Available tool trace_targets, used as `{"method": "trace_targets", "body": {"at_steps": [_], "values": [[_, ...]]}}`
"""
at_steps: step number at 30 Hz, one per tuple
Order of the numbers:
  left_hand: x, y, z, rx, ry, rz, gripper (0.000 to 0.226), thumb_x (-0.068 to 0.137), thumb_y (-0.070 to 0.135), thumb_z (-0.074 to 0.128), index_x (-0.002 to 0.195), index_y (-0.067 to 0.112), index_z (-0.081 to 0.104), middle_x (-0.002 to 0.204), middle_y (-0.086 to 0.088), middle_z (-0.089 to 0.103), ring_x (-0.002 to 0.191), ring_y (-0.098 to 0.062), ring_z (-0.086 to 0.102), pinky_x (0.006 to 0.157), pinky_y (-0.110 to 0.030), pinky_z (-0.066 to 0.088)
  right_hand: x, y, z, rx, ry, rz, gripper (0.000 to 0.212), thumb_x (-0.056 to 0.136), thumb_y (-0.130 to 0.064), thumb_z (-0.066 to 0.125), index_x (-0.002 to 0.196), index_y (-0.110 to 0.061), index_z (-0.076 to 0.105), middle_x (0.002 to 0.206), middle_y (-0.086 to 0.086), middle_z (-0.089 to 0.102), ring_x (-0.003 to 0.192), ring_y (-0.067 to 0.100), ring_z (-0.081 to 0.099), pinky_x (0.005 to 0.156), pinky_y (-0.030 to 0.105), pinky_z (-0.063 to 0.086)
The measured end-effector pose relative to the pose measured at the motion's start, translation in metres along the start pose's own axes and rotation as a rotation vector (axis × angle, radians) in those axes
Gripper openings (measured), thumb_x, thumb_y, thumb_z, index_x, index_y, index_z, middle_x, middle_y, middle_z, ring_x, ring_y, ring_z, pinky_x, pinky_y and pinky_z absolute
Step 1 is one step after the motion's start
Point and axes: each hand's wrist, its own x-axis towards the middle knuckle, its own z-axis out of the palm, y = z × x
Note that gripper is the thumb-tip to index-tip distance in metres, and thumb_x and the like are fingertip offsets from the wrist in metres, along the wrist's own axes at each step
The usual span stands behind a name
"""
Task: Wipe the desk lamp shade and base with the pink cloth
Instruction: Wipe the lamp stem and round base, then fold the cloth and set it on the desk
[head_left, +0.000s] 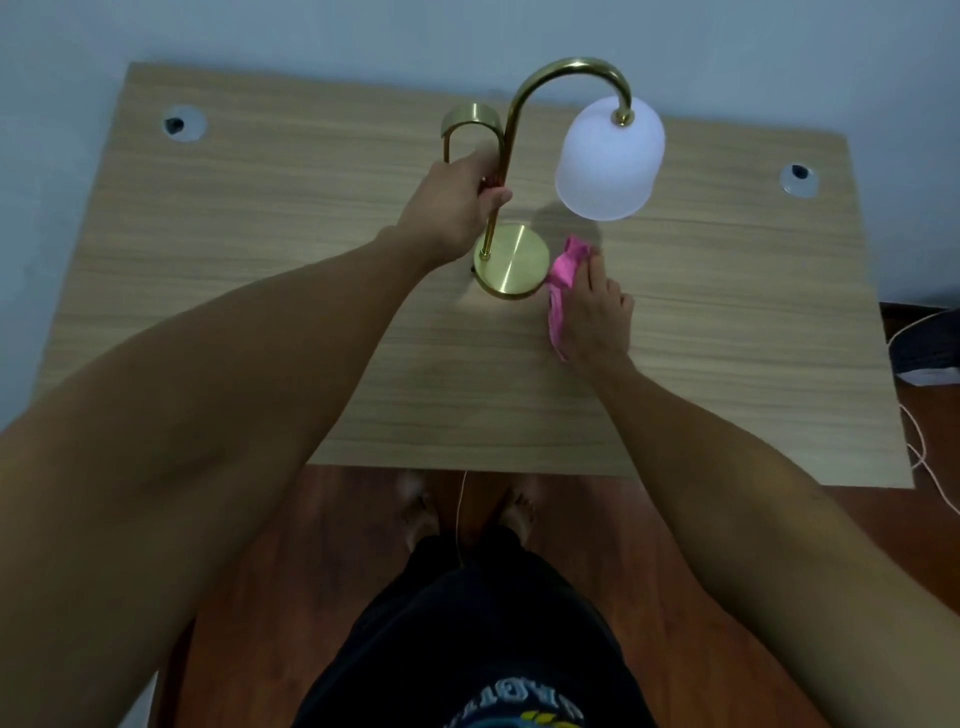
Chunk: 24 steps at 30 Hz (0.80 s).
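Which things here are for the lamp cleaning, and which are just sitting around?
For the job:
- pink cloth, held in the right hand beside the base
- gold lamp base
- white shade
- gold lamp stem, gripped by the left hand

Just lying about:
- two cable holes in the desk
- white cord on the floor at right

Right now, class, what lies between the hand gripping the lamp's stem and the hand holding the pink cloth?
In the head view, the brass round base lies between the left hand and the right hand; the pink cloth touches its right edge.
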Motion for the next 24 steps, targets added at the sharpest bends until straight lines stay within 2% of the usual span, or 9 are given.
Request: {"method": "trace_targets", "body": {"at_steps": [3, 5, 8, 11, 13, 15, 18, 21, 24], "values": [[-0.015, -0.001, 0.004, -0.086, 0.039, -0.090, 0.034, 0.097, 0.032, 0.064, 0.124, 0.012, 0.061, 0.108, -0.004, 0.071, 0.099, -0.019, 0.068, 0.090, -0.037, 0.057, -0.007, 0.000, -0.021, 0.381, 0.021, 0.002, 0.056, 0.099, -0.033, 0.040, 0.139, 0.003, 0.050, 0.142, 0.019, 0.054, 0.103, 0.037, 0.064, 0.085, 0.055, 0.056], [-0.031, -0.002, 0.012, -0.144, 0.111, -0.156, 0.031, 0.097, 0.027, 0.064, 0.123, 0.008, 0.061, 0.099, -0.001, 0.069, 0.090, -0.014, 0.066, 0.084, -0.029, 0.056, -0.018, -0.007, -0.044, 0.584, -0.061, 0.052, 0.052, 0.100, -0.032, 0.050, 0.144, -0.003, 0.050, 0.144, 0.016, 0.052, 0.118, 0.033, 0.059, 0.101, 0.051, 0.052], [-0.057, -0.006, 0.030, -0.233, 0.136, -0.251, 0.019, 0.096, 0.020, 0.061, 0.110, 0.007, 0.064, 0.091, -0.001, 0.067, 0.079, -0.011, 0.065, 0.080, -0.021, 0.057, -0.036, -0.017, -0.070, 0.689, -0.188, 0.104, 0.054, 0.101, -0.027, 0.057, 0.150, -0.006, 0.047, 0.156, 0.015, 0.046, 0.138, 0.029, 0.048, 0.118, 0.048, 0.039], [-0.071, -0.008, 0.045, -0.282, 0.014, -0.321, 0.022, 0.089, 0.017, 0.066, 0.109, 0.010, 0.071, 0.092, -0.002, 0.071, 0.090, -0.020, 0.068, 0.094, -0.035, 0.055, -0.047, -0.023, -0.092, 0.907, -0.186, 0.178, 0.046, 0.095, -0.001, 0.054, 0.140, -0.005, 0.061, 0.154, 0.010, 0.051, 0.142, 0.025, 0.047, 0.120, 0.045, 0.038], [-0.076, 0.000, 0.048, -0.352, -0.115, -0.338, 0.038, 0.087, 0.012, 0.069, 0.125, 0.008, 0.066, 0.106, -0.004, 0.069, 0.108, -0.024, 0.066, 0.102, -0.036, 0.052, -0.049, -0.027, -0.110, 1.029, -0.235, 0.295, 0.047, 0.092, 0.008, 0.051, 0.132, -0.010, 0.068, 0.149, 0.005, 0.057, 0.136, 0.023, 0.052, 0.114, 0.038, 0.046], [-0.078, 0.011, 0.047, -0.409, -0.224, -0.322, 0.062, 0.086, 0.009, 0.071, 0.144, 0.005, 0.052, 0.138, -0.012, 0.061, 0.132, -0.026, 0.055, 0.113, -0.039, 0.045, -0.051, -0.027, -0.125, 1.072, -0.276, 0.331, 0.048, 0.089, 0.010, 0.052, 0.125, -0.014, 0.074, 0.143, 0.004, 0.063, 0.121, 0.023, 0.060, 0.094, 0.032, 0.057], [-0.075, 0.021, 0.045, -0.465, -0.345, -0.284, 0.079, 0.083, 0.001, 0.067, 0.155, 0.005, 0.036, 0.160, -0.015, 0.041, 0.147, -0.026, 0.039, 0.121, -0.042, 0.035, -0.050, -0.018, -0.139, 1.087, -0.357, 0.293, 0.048, 0.084, 0.011, 0.052, 0.113, -0.016, 0.079, 0.131, 0.004, 0.069, 0.106, 0.020, 0.062, 0.074, 0.026, 0.055], [-0.074, 0.030, 0.048, -0.476, -0.392, -0.267, 0.077, 0.079, -0.001, 0.067, 0.151, 0.005, 0.043, 0.152, -0.015, 0.050, 0.138, -0.028, 0.049, 0.114, -0.039, 0.042, -0.048, -0.004, -0.149, 1.101, -0.415, 0.274, 0.047, 0.081, 0.011, 0.052, 0.100, -0.019, 0.082, 0.117, 0.007, 0.074, 0.089, 0.020, 0.060, 0.069, 0.029, 0.050], [-0.073, 0.039, 0.053, -0.484, -0.393, -0.260, 0.039, 0.080, -0.001, 0.072, 0.117, 0.007, 0.069, 0.116, -0.011, 0.070, 0.110, -0.026, 0.065, 0.088, -0.029, 0.051, -0.042, 0.016, -0.159, 1.114, -0.433, 0.246, 0.042, 0.079, 0.014, 0.052, 0.094, -0.016, 0.077, 0.108, 0.018, 0.074, 0.081, 0.026, 0.056, 0.066, 0.038, 0.048]]}}
